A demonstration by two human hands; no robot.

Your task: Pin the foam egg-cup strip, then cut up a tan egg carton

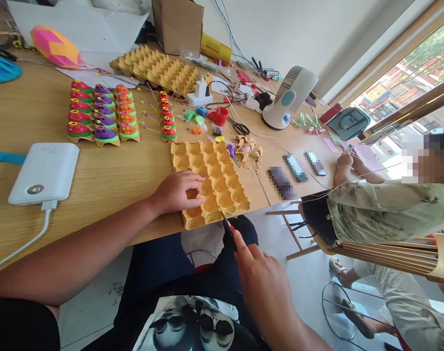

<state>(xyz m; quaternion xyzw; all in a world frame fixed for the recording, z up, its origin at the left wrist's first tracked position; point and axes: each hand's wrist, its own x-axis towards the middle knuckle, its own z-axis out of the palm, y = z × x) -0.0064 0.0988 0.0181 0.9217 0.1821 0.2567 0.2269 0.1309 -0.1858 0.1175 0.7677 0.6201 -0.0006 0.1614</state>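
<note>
A yellow cardboard egg tray [224, 183] lies at the table's front edge, its near side slightly over the edge. My left hand [180, 191] rests on the tray's left part, its fingers bent into the cups and holding it. In my right hand [260, 273] is a knife [227, 224] with a thin blade and a red spot near the grip. The blade's tip touches the tray's near edge, between cups. My fingers wrap the handle and hide most of it. Egg-carton strips painted red [79, 117], purple [105, 122] and orange [128, 119] stand beyond my left hand.
Another egg tray [152, 68] lies farther back. A white power bank [46, 173] with a cable is on the left. Cardboard scraps [247, 148], scissors [240, 127], a red cup [219, 116] and a white fan [290, 97] lie beyond. Another person [386, 204] sits on the right.
</note>
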